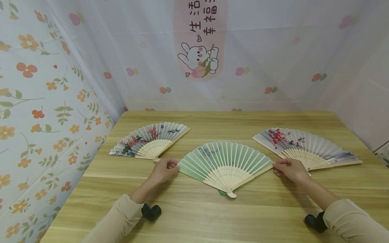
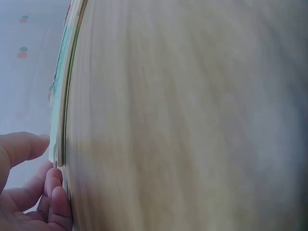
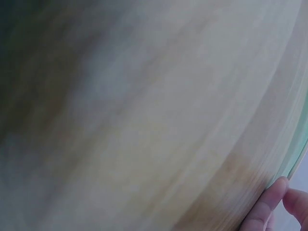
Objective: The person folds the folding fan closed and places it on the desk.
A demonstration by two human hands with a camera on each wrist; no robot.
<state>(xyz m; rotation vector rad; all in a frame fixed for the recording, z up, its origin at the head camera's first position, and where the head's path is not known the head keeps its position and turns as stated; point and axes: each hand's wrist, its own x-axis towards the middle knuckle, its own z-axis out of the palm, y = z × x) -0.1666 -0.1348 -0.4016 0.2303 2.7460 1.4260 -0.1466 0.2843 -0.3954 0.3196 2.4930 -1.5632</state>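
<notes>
A green folding fan lies spread open at the middle of the table, its pale ribs meeting at a pivot toward the person. At its left corner is the left hand, pinching the edge; the left wrist view shows the thumb on the leaf side and curled fingers at the fan's end. The right hand pinches the opposite corner, by the outer rib. In the right wrist view, only a sliver of green leaf shows beside the finger and thumb. A bit of green cord peeks out near the pivot.
Two more spread fans lie farther back: one with pink blossoms at left, one with red blossoms at right, close to the right hand. All rest on a wood-grain table. A patterned curtain hangs behind.
</notes>
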